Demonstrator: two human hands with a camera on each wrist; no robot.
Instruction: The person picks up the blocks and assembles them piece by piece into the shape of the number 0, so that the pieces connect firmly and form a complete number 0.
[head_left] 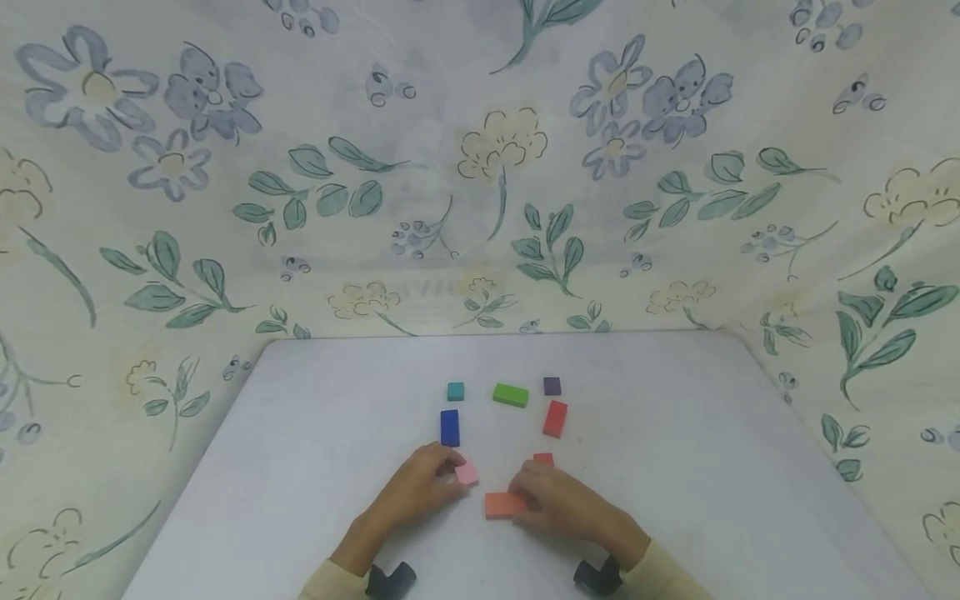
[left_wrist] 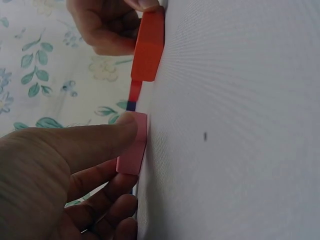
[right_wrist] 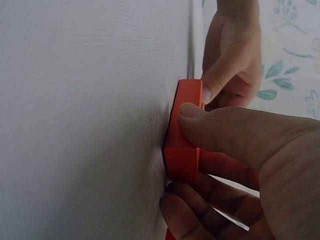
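My left hand [head_left: 420, 485] pinches a small pink block [left_wrist: 134, 150] between thumb and fingers, down at the white tabletop. To its right, my right hand [head_left: 558, 500] grips an orange block [head_left: 501, 505] by its right end; the right wrist view shows the thumb lying along this orange block [right_wrist: 182, 130]. Just beyond the right knuckles a red block [head_left: 543, 459] is partly hidden by the hand. A dark blue block [head_left: 450, 427] lies right past the left fingertips.
Farther back on the white table [head_left: 675, 433] lie a teal cube [head_left: 456, 392], a green block [head_left: 511, 395], a purple cube [head_left: 552, 386] and another red block [head_left: 555, 419]. With the near blocks they form a rough ring. Floral cloth [head_left: 480, 208] hangs behind and at both sides.
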